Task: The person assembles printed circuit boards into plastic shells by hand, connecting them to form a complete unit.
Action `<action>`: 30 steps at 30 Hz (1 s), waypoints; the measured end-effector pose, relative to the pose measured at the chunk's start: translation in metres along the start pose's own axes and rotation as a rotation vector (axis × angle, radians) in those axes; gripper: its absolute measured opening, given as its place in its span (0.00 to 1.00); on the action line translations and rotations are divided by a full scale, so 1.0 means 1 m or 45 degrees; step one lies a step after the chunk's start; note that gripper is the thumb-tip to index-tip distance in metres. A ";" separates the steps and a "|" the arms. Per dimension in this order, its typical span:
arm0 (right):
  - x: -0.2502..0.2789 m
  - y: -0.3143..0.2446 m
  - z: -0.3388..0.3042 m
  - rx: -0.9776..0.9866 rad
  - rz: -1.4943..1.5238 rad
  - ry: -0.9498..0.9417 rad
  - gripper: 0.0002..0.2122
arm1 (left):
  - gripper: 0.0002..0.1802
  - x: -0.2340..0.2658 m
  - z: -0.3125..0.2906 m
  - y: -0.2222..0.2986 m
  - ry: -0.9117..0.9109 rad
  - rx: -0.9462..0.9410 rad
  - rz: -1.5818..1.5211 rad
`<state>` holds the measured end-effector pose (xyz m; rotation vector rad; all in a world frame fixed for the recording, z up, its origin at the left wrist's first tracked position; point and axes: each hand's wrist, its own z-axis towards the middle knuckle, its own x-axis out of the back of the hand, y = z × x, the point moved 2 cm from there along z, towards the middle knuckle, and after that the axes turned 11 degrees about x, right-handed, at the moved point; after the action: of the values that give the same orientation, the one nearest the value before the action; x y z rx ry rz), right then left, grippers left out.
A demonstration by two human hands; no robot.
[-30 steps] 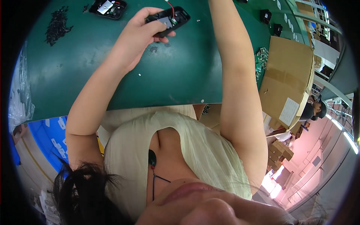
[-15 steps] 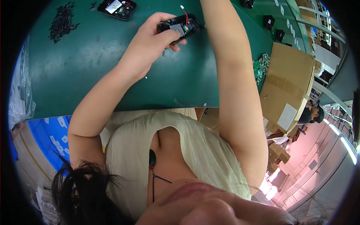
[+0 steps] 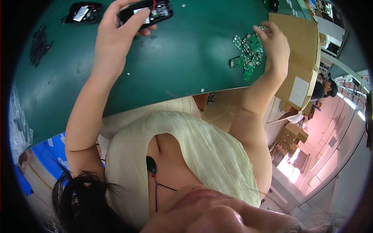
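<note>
My left hand (image 3: 110,42) grips a black plastic device housing (image 3: 165,11) near the top edge, the thumb pressed across its silver battery. A red wire and small inner parts show in the open housing. At the right side of the table, my right hand (image 3: 276,48) hovers at a loose heap of green circuit boards (image 3: 248,44). Its fingers are curved with thumb and forefinger apart, and nothing shows between them. A second open black housing (image 3: 94,14) with a silver battery lies on the table left of my left hand.
Small black pieces (image 3: 39,46) lie heaped at the far left of the green table (image 3: 182,58). A cardboard box (image 3: 293,48) stands beside the circuit boards. Clear plastic wrap (image 3: 19,124) hangs at the left edge, above a blue bin (image 3: 48,153). Another person (image 3: 326,87) is in the right background.
My right arm has drawn back from the far side of the table, bringing the hand to the circuit boards. The left hand and its housing appear farther left as the view shifted.
</note>
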<state>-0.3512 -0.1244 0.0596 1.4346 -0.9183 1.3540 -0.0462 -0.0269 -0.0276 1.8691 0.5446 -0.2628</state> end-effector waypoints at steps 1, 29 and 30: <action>-0.002 0.004 -0.017 -0.015 -0.001 -0.001 0.20 | 0.12 0.006 0.002 -0.002 0.013 0.047 0.086; -0.040 -0.157 -0.009 1.120 1.044 0.868 0.12 | 0.09 -0.004 0.000 0.010 -0.288 0.172 -0.086; -0.051 -0.154 -0.008 1.074 1.100 0.810 0.11 | 0.08 -0.003 0.004 0.006 -0.212 0.097 0.023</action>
<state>-0.2130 -0.0757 -0.0111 1.0005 -0.5323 2.8814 -0.0451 -0.0331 -0.0226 1.9038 0.4087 -0.4281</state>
